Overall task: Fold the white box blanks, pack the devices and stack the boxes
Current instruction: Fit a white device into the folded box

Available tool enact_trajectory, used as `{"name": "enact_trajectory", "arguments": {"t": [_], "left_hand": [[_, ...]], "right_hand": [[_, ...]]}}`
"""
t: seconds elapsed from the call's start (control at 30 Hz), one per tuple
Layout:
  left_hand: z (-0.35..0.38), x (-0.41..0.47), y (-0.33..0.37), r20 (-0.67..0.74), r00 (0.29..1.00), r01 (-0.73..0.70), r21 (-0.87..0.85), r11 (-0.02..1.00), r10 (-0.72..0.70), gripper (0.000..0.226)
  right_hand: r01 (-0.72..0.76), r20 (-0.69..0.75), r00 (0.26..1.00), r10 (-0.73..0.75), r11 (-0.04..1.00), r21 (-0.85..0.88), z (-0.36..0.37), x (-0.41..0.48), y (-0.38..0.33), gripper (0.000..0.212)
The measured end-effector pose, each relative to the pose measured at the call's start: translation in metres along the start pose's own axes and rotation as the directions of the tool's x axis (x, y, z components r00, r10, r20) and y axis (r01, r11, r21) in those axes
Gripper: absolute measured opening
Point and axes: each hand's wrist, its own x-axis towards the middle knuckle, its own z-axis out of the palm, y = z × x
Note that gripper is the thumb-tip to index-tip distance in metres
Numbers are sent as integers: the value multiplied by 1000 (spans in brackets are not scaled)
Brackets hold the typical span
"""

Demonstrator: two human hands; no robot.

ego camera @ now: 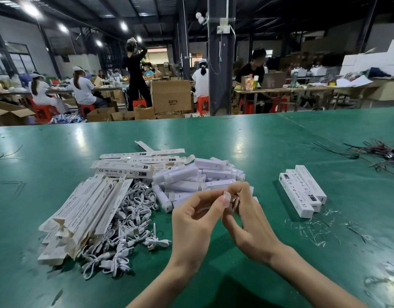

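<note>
Two heaps of flat box blanks are lying at the left of the green counter. The near blanks are fanning out, white printed faces up and brown card showing at the edges. The far blanks are lying crosswise behind them, showing CE and RoHS marks.

A tangle of white cables is spreading from under the near heap's right edge toward the viewer. Just right of it, oblong white devices are lying loosely heaped, some touching the far blanks.

Both hands are meeting above the counter in front of the device pile.
- The left hand is pinching a small pale piece between thumb and forefinger, its other fingers curling loosely.
- The right hand is curling its fingers round the same piece from the other side, with a brown card edge showing there.
- The fingers are hiding most of the piece, so I cannot tell what it is.
- The hands are also covering the pile's near edge.

Further right, three closed white boxes are lying side by side, touching one another and well apart from the pile. Clear plastic scraps are lying scattered in front of them. At the far right, a bundle of dark and red wires is trailing out of view.
</note>
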Motion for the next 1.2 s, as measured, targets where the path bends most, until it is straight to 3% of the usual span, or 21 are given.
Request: {"name": "enact_trajectory", "arguments": {"t": [0.27,0.47,0.67,1.07,1.2], "left_hand": [[-1,-3,-1,17,969,-239,300,923,246,28],[-2,-3,-4,50,937,-334,430,839,347,22],[-3,-1,-4,8,937,-323,398,859,349,24],[-6,0,-9,35,908,-382,479,790,418,19],[-6,-1,-13,93,870,-452,544,707,485,16]], "right_hand": [[6,-13,1000,-6,999,37,4,-1,1,28],[4,-2,1000,-4,1000,1,5,-2,-3,39],[9,7,1000,-9,998,-56,5,-1,-4,41],[12,-29,999,-15,995,-95,6,-2,-5,39],[41,-37,998,-48,986,-160,8,-2,-3,36]]}}
